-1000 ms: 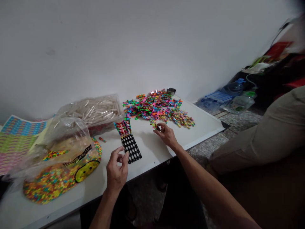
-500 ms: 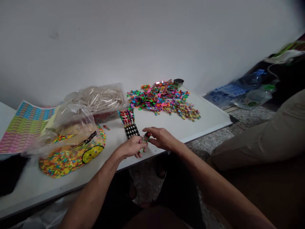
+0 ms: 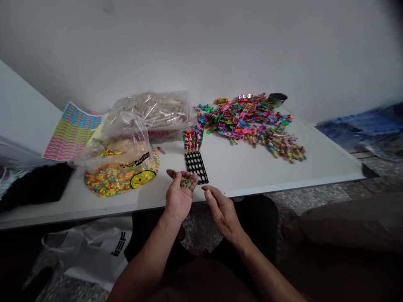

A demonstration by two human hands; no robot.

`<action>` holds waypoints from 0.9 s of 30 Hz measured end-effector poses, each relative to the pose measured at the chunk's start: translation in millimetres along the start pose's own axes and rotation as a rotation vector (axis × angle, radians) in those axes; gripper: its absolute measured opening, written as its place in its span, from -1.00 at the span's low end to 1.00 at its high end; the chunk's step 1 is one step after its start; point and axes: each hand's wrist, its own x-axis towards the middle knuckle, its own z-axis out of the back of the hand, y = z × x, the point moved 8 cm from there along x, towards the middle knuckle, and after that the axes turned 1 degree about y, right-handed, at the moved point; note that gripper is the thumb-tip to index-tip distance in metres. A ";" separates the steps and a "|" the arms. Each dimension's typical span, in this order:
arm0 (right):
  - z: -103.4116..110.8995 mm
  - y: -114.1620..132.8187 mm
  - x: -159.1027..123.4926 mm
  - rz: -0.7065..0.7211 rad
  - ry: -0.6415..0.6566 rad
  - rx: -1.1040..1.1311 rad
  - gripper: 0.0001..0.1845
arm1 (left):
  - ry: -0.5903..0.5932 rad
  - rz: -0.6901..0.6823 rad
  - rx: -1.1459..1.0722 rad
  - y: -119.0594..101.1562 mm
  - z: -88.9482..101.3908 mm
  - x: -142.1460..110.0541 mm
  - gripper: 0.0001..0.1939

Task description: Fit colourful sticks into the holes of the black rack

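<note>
1. Two hands work at the front edge of the counter (image 3: pixel 277 178). The left hand (image 3: pixel 179 197) lies palm up, its fingers slightly curled, cradling a multicoloured patterned strip (image 3: pixel 178 178) so that it stays balanced across the fingertips.
2. The right hand (image 3: pixel 222 214) is narrowed, its fingertips (image 3: pixel 206 188) close together near a black perforated board (image 3: pixel 197 167). A red speck there may be a small piece, though it is hard to tell.
3. Unlike the earlier frame, the hands have parted, uncovering the board.

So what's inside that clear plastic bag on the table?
The clear plastic bag holds a heap of small multicoloured pieces; its yellow smiley print hides some, and the heap's underside stays unseen.
</note>
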 end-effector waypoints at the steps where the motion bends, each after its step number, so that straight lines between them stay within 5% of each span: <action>1: -7.5 3.2 -1.7 0.008 0.029 0.000 -0.63 | 0.000 -0.003 -0.005 0.5 1.5 0.0 -0.86; 6: -24.5 8.9 -1.0 0.032 0.091 -0.058 -0.63 | -0.020 0.031 -0.027 5.9 5.0 -5.0 -0.88; 19: -28.4 11.4 1.9 0.157 0.080 -0.159 -0.65 | -0.098 0.126 -0.154 17.9 -5.0 -19.2 -0.93; 27: -28.0 0.6 -0.9 0.098 0.128 -0.256 -0.63 | -0.050 -0.093 0.119 5.6 -0.9 -18.5 -0.51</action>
